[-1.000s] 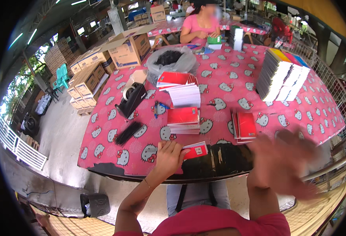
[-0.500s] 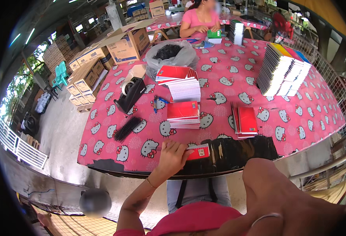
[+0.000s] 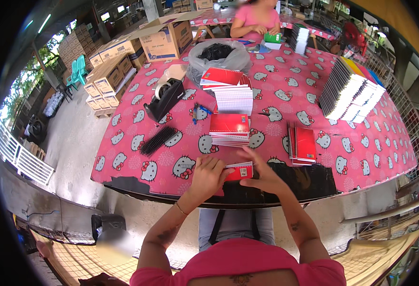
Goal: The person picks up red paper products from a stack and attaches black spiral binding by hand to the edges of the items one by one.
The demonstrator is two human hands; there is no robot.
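A small red notebook (image 3: 239, 171) lies at the table's near edge, partly over a dark, bare patch of the surface. My left hand (image 3: 208, 175) is closed on its left end, thumb on the cover. Close to its right end is my right hand (image 3: 263, 174), with fingers and thumb apart; whether it touches the notebook is hard to tell. Just beyond sits a low stack of red notebooks (image 3: 229, 125), and behind that a taller stack (image 3: 234, 100) with pages facing me. To the right lie red notebooks with black spiral bindings (image 3: 305, 144).
Black binding coils (image 3: 158, 141), a tape dispenser (image 3: 165, 100) and blue pens (image 3: 196, 114) lie left. A plastic bag (image 3: 201, 64) holds black material. Notebook stacks (image 3: 354, 97) stand far right. Across the table, a person in pink handles a green notebook (image 3: 272, 38). Cartons (image 3: 161, 45) stand far left.
My right hand has come from the lower right, near my body, over the table to the notebook's right end. My left hand keeps its hold. The view has shifted slightly.
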